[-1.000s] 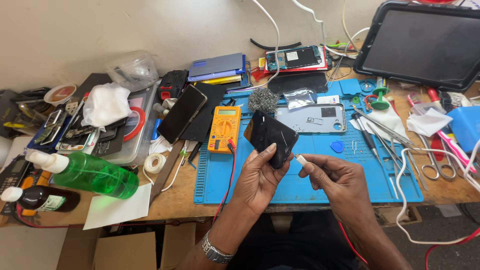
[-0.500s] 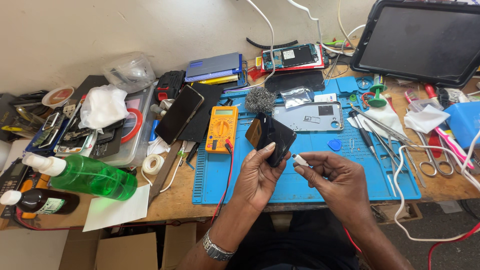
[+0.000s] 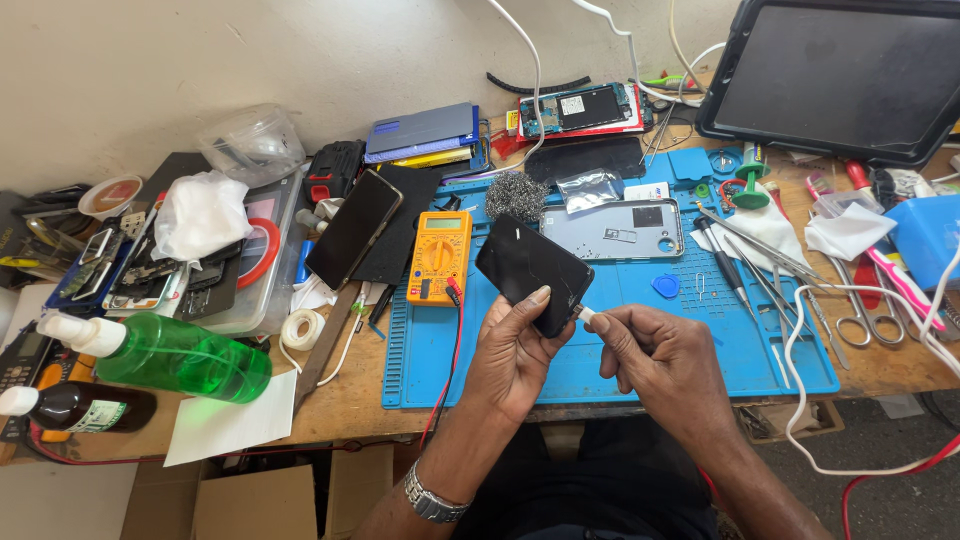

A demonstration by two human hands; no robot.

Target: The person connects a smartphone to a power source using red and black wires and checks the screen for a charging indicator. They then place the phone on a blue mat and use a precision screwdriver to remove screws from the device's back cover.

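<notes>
Plug meeting the phone's port

My left hand (image 3: 515, 355) has its grip closed round the black phone (image 3: 533, 272), held tilted above the blue mat (image 3: 690, 345) on the table (image 3: 350, 400). My right hand (image 3: 655, 355) pinches the white plug (image 3: 588, 315) at the phone's lower edge; I can't tell if it's seated. Leftward, a clear tray (image 3: 262, 300) holds phone parts and a white cloth (image 3: 200, 215).

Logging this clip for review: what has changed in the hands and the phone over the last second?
The right hand has brought the white plug from apart up to the bottom edge of the black phone, which the left hand has tilted slightly. Whether it is seated cannot be told. Both grips stayed; the yellow multimeter and blue mat did not move.
</notes>
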